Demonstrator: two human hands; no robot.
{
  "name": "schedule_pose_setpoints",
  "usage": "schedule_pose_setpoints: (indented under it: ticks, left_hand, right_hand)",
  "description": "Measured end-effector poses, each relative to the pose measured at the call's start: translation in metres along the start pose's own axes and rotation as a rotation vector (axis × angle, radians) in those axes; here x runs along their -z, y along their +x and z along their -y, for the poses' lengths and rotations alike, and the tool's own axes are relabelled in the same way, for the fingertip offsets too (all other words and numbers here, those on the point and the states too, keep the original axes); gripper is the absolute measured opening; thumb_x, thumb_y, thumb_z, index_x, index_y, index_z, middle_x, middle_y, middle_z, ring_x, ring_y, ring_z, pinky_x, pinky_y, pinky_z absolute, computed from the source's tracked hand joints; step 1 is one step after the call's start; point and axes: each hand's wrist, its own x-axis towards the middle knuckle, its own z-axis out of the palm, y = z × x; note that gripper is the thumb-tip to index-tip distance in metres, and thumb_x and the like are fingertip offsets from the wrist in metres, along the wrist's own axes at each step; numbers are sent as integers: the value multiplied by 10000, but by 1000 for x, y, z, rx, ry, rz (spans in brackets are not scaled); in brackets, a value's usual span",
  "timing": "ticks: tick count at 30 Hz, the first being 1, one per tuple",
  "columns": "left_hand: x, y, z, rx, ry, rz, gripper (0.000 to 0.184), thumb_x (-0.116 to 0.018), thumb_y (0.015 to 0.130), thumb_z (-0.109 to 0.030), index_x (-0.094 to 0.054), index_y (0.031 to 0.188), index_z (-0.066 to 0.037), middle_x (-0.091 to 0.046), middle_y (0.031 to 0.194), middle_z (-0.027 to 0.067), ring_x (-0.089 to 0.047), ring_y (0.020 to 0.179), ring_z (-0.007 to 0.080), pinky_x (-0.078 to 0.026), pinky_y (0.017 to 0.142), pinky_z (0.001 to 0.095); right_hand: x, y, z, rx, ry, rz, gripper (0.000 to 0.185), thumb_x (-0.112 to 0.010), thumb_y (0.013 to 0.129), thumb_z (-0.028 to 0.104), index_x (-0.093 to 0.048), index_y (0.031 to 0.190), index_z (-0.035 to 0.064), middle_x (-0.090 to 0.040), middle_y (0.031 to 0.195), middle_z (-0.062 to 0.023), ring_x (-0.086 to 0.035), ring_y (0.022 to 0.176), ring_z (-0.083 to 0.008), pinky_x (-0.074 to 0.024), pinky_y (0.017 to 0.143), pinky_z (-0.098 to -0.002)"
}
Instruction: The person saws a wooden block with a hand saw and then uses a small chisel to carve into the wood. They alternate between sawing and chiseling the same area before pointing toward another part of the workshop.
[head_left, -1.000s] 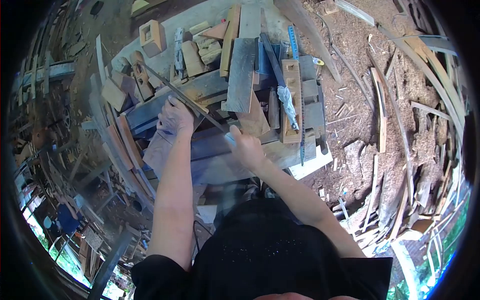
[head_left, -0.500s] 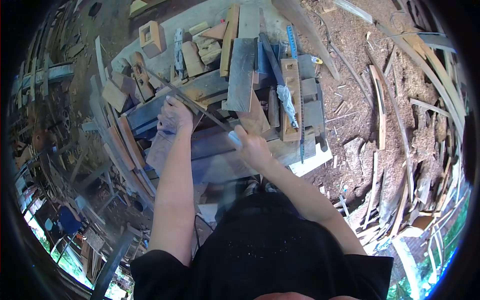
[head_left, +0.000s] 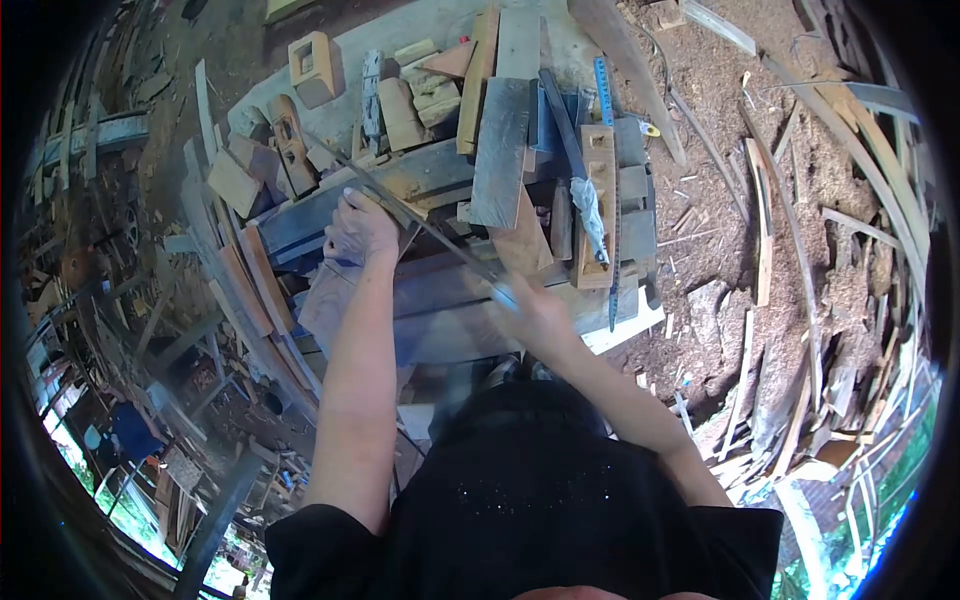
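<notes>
My right hand, slightly blurred, is wrapped round the pale blue handle of a long narrow tool. Its thin dark blade slants up and left across the bench; I cannot tell whether it is a saw or a file. Just below the blade, my left hand is closed, thumb up, at a small piece of wood mostly hidden under hand and blade. Both hands are over a low workbench of thick dark boards. A wooden hand plane stands beyond the blade's far end.
Wood blocks and a hollow wooden block sit at the back. Right of my hands are a flat dark board, a blue ruler and a long block with recesses. Sawdust and offcuts cover the ground.
My right hand has drawn the tool's handle down and to the right, towards my body. My left hand stays at the same place on the bench. The whole view has shifted slightly.
</notes>
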Motion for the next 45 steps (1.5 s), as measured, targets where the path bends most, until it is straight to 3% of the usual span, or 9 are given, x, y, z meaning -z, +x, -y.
schedule_pose_setpoints:
  ticks: [4,9,17,21,28,36,40,42,45]
  left_hand:
    - [2,-3,0,-25,-6,26,480,-304,986,-388,-701,997,-118,-687,989,110,-580,965,339,-305,846,500]
    - [-5,-4,4,-27,-10,-33,475,-307,985,-387,-698,1000,-119,-686,987,114,-580,965,341,-306,844,502]
    - [-5,-6,4,-15,15,-28,482,-305,986,-385,-706,983,-119,-689,992,115,-581,947,330,-310,841,507]
    - [-8,-5,4,-32,-9,-30,494,-300,984,-394,-708,978,-115,-690,1016,117,-580,964,336,-310,837,517]
    - [1,-5,-2,-1,7,-3,489,-288,987,-391,-694,1032,-122,-683,1022,115,-576,977,335,-311,866,514]
    - [-9,1,0,51,57,-27,427,-354,974,-369,-703,963,-122,-680,975,118,-586,999,320,-327,915,521]
    - [-3,1,1,25,-4,-142,412,-388,962,-363,-697,891,-100,-678,924,124,-587,950,320,-339,863,513]
    - [6,0,-2,16,-23,-13,400,-358,986,-346,-685,962,-116,-671,926,112,-573,974,314,-318,872,509]
    - [4,0,-1,1,-57,-56,387,-359,984,-333,-681,960,-120,-672,936,91,-564,975,294,-305,867,479]
  right_hand:
    - [24,-55,-36,-99,-32,94,227,-639,864,162,-537,1032,48,-615,894,-241,-630,776,-436,-510,637,-496]
    - [-29,46,-3,-53,-88,128,260,-635,846,145,-512,1061,67,-614,896,-259,-627,753,-440,-500,630,-529]
    - [33,-68,-31,-159,-80,134,257,-659,833,159,-541,1039,60,-625,859,-228,-636,712,-433,-520,641,-511]
    - [-23,41,1,-105,-79,129,256,-653,834,163,-531,1038,65,-623,874,-248,-626,724,-450,-514,654,-515]
    - [28,-60,-27,-76,-21,52,275,-660,844,134,-524,1067,48,-614,861,-237,-625,749,-448,-507,648,-517]
    - [-19,44,2,-94,-128,132,258,-655,874,159,-543,1071,36,-627,883,-244,-629,768,-441,-509,641,-507]
    - [14,-13,-6,-18,-58,8,265,-659,878,182,-556,1048,7,-627,858,-240,-634,768,-432,-498,643,-492]
    - [29,-53,-28,-20,11,4,254,-662,876,171,-556,1023,-7,-618,837,-234,-620,730,-433,-481,618,-492]
    - [12,-18,-38,31,-46,33,249,-670,875,160,-554,1016,-9,-608,808,-242,-608,704,-436,-474,608,-496]
